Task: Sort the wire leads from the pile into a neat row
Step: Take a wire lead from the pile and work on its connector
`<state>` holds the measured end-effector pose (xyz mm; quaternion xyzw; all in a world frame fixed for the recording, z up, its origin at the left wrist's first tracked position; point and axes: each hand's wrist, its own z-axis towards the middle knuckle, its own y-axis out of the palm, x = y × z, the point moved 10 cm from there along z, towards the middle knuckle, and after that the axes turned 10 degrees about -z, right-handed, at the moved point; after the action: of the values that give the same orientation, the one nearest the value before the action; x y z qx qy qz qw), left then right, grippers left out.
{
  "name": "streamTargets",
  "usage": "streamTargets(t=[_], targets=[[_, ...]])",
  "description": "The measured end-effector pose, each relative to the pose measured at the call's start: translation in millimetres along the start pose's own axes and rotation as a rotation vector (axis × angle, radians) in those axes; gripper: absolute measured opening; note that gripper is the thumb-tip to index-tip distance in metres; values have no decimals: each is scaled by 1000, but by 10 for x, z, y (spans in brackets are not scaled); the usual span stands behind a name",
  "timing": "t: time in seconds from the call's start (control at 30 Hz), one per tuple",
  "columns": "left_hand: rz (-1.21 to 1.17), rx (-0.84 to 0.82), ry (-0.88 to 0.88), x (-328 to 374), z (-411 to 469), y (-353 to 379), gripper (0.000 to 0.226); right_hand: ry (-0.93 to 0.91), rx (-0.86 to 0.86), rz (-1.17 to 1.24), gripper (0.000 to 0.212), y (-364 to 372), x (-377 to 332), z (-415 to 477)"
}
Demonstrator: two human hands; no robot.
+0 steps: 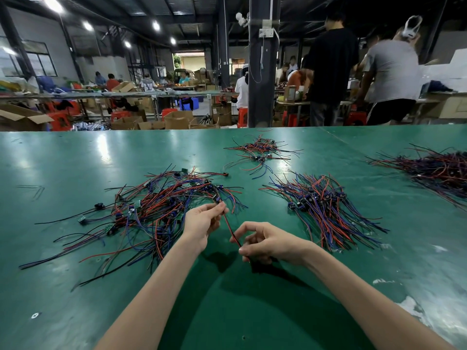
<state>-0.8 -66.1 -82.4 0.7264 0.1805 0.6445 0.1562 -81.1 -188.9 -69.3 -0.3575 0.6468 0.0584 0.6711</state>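
Bare counter point(75, 152) spreads between the forearms and out to the near left; its far edge lies well beyond the pile point(151, 205). Both hands hover mid-counter, pinching one red-black lead point(231, 229): the left hand point(202, 223) at its upper end, the right hand point(265, 243) lower down. The pile lies just left of them, and the row point(326, 205) lies to the right.

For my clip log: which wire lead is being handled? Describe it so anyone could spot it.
On the green table, look just right of the big tangled pile. There the left hand and right hand pinch a red-and-black wire lead stretched between them; it alone is held, while the rest lie loose in piles.
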Motion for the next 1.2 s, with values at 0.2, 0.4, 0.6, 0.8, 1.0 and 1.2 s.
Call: streamTargets(t=[0.2,0.4,0.6,0.8,1.0,1.2], targets=[[-17,18,-4,-3,15,-37,4,41,-36,-2,15,60,22,-16],[37,0,40,8,-17,28,4,42,-88,-11,14,79,24,-21],[91,-119,-27,-143,-88,235,6,104,136,-16,13,-143,126,48],[115,-201,-75,-306,-196,429,9,86,381,96,18,-362,168,47],[125,-168,-48,-240,-180,367,9,76,354,89,17,-321,151,69],[25,-33,-14,-76,-42,127,4,21,218,12,16,-149,48,54]])
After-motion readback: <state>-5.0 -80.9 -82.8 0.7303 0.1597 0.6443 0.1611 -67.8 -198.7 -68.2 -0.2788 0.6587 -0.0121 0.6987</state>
